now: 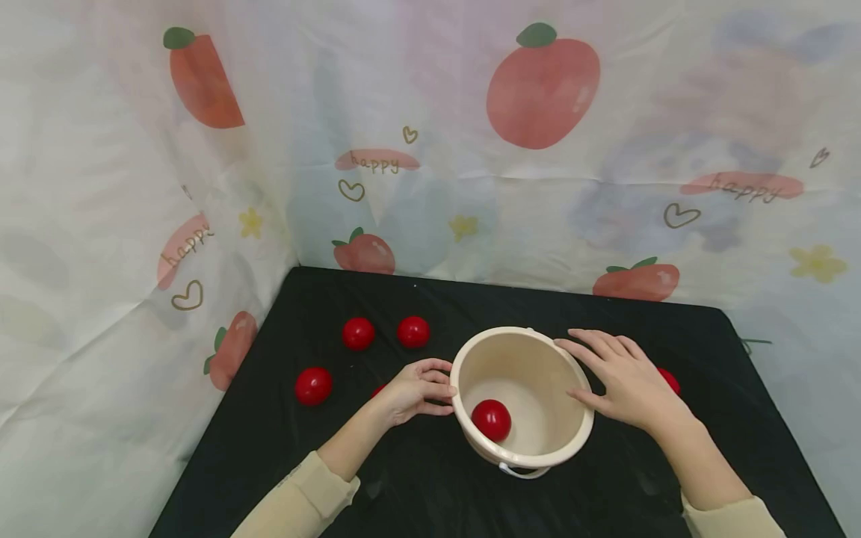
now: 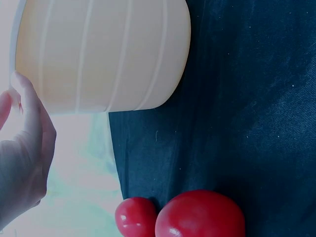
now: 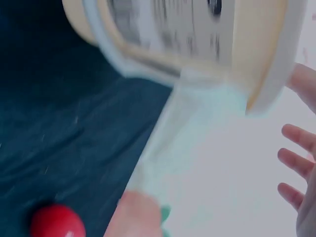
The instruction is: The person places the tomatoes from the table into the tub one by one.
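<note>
A cream bucket (image 1: 531, 373) with a white handle (image 1: 525, 472) stands mouth up and tilted toward me, over the black cloth. One red ball (image 1: 491, 421) lies inside it, at the near left of its wall. My left hand (image 1: 413, 392) holds the rim on the left side, thumb at the edge and fingers against the outside. On the other side, my right hand (image 1: 625, 377) is spread at the right rim, its thumb reaching over the opening. The right wrist view shows several of its fingers (image 3: 296, 163) straight and apart from the bucket, below printed markings on the wall.
Left of the bucket, red balls (image 1: 359, 334) lie on the black-covered table (image 1: 417, 486), one mostly hidden behind my left forearm. Another red ball (image 1: 670, 380) shows partly behind my right hand. A printed curtain (image 1: 437, 90) borders the table at the back and sides.
</note>
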The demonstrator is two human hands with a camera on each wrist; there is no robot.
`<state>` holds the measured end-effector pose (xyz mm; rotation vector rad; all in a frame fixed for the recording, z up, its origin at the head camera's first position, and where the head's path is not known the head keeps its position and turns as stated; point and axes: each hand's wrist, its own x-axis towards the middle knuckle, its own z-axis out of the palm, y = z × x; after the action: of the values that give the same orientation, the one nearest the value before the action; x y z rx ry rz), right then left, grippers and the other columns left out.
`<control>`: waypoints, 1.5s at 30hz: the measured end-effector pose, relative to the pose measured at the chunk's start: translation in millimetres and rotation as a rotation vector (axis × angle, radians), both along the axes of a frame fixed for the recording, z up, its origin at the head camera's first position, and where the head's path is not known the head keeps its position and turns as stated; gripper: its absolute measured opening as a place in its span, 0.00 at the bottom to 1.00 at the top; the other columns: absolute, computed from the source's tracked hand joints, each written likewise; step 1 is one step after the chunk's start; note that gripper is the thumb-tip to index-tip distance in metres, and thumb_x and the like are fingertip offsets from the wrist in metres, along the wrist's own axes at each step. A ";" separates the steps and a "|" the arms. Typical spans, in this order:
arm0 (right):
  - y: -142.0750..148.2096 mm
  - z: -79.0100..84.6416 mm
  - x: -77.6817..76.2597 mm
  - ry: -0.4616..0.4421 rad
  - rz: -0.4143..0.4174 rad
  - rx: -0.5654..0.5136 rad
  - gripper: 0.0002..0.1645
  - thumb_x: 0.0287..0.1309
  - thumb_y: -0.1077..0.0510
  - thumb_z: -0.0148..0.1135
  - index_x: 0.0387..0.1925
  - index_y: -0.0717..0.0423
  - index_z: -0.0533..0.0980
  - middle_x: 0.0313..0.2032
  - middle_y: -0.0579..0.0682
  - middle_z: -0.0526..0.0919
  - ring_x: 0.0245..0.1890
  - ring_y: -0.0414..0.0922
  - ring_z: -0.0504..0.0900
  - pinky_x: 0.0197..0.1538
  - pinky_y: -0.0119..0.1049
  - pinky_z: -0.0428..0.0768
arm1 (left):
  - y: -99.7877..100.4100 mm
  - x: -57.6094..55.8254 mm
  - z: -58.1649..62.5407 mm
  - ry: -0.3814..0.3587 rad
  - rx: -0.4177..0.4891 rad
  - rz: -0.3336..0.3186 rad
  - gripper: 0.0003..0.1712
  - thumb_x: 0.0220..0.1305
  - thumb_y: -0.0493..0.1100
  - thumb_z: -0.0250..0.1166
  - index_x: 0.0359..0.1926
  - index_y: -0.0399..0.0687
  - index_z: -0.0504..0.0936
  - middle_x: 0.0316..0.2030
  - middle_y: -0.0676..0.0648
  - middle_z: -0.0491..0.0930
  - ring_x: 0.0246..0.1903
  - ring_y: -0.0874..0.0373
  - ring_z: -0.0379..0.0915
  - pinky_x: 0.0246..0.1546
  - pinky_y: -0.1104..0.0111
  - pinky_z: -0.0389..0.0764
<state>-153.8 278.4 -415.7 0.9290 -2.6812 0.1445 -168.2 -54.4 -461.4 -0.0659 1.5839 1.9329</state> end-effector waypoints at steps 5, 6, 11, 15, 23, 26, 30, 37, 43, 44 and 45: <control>31.3 3.9 2.4 -0.026 -0.172 -0.042 0.48 0.39 0.41 0.70 0.63 0.43 0.61 0.59 0.56 0.63 0.57 0.56 0.62 0.55 0.57 0.57 | -0.7 0.5 -1.1 0.006 0.007 -0.002 0.23 0.55 0.30 0.63 0.53 0.37 0.68 0.30 0.46 0.77 0.29 0.57 0.78 0.35 0.56 0.80; 37.3 4.5 2.3 -0.032 -0.202 -0.050 0.48 0.39 0.41 0.70 0.62 0.44 0.61 0.59 0.57 0.63 0.56 0.57 0.62 0.55 0.57 0.57 | -0.5 0.3 -1.3 0.005 0.010 -0.001 0.23 0.55 0.30 0.63 0.53 0.37 0.68 0.30 0.46 0.77 0.29 0.57 0.78 0.35 0.56 0.80; 66.9 1.1 -2.1 -0.090 -0.328 -0.051 0.50 0.40 0.40 0.69 0.64 0.45 0.58 0.58 0.61 0.62 0.56 0.61 0.59 0.53 0.61 0.55 | -0.2 -0.4 -1.8 -0.001 0.007 0.011 0.23 0.55 0.30 0.63 0.53 0.38 0.69 0.30 0.47 0.77 0.29 0.57 0.78 0.35 0.56 0.80; 92.3 -13.8 -7.7 -0.164 -0.409 -0.010 0.52 0.42 0.38 0.67 0.66 0.47 0.55 0.58 0.64 0.60 0.55 0.63 0.56 0.51 0.63 0.54 | -0.3 -0.9 -0.9 -0.002 0.007 0.008 0.23 0.55 0.30 0.63 0.53 0.38 0.69 0.30 0.47 0.77 0.29 0.57 0.78 0.35 0.56 0.80; 134.7 -49.4 -18.4 -0.299 -0.468 0.074 0.57 0.39 0.30 0.64 0.66 0.52 0.53 0.55 0.67 0.60 0.51 0.66 0.58 0.47 0.66 0.57 | -0.2 -1.3 1.0 -0.006 0.006 0.005 0.23 0.55 0.30 0.63 0.52 0.38 0.69 0.30 0.46 0.77 0.29 0.56 0.78 0.35 0.56 0.80; 145.5 -61.0 -20.4 -0.372 -0.483 0.095 0.61 0.36 0.27 0.64 0.65 0.53 0.52 0.54 0.69 0.60 0.50 0.67 0.58 0.45 0.67 0.58 | -0.5 -1.1 1.7 -0.007 0.000 0.006 0.23 0.55 0.30 0.63 0.52 0.38 0.69 0.31 0.46 0.77 0.29 0.56 0.78 0.35 0.57 0.80; 156.7 -76.4 -20.6 -0.452 -0.502 0.093 0.62 0.32 0.27 0.64 0.64 0.55 0.53 0.54 0.70 0.60 0.50 0.69 0.57 0.46 0.68 0.57 | 0.0 -0.5 2.1 -0.012 -0.002 0.010 0.23 0.55 0.31 0.63 0.52 0.38 0.70 0.31 0.46 0.78 0.29 0.56 0.79 0.35 0.57 0.80; 169.5 -102.8 -17.8 -0.534 -0.537 0.063 0.65 0.26 0.27 0.67 0.62 0.58 0.54 0.53 0.72 0.60 0.50 0.69 0.56 0.47 0.68 0.54 | 1.3 -1.4 1.4 -0.010 0.006 0.001 0.22 0.55 0.31 0.63 0.52 0.39 0.70 0.31 0.47 0.78 0.29 0.56 0.79 0.36 0.56 0.80; 169.7 -115.7 -17.9 -0.510 -0.562 0.033 0.64 0.26 0.29 0.68 0.61 0.58 0.54 0.52 0.73 0.60 0.49 0.70 0.57 0.48 0.68 0.54 | 0.2 -1.8 1.2 -0.017 0.001 0.007 0.23 0.55 0.30 0.63 0.52 0.39 0.70 0.31 0.47 0.78 0.29 0.56 0.79 0.36 0.56 0.80; 169.3 -116.9 -18.4 -0.510 -0.564 0.030 0.64 0.26 0.29 0.68 0.61 0.58 0.55 0.51 0.73 0.60 0.48 0.71 0.57 0.48 0.68 0.54 | -0.1 -1.9 1.4 -0.015 0.000 0.008 0.23 0.55 0.30 0.63 0.52 0.39 0.70 0.31 0.47 0.78 0.29 0.56 0.79 0.36 0.56 0.80; 168.8 -118.0 -18.9 -0.510 -0.567 0.029 0.63 0.27 0.29 0.68 0.61 0.58 0.55 0.51 0.74 0.60 0.48 0.71 0.57 0.48 0.68 0.53 | -0.3 -2.0 1.4 -0.015 0.000 0.008 0.23 0.55 0.30 0.63 0.52 0.39 0.70 0.31 0.47 0.78 0.29 0.56 0.79 0.36 0.56 0.80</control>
<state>-172.7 447.2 -533.7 0.1051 -3.2997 0.2405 -170.2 -54.7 -459.9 -0.0863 1.5761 1.9346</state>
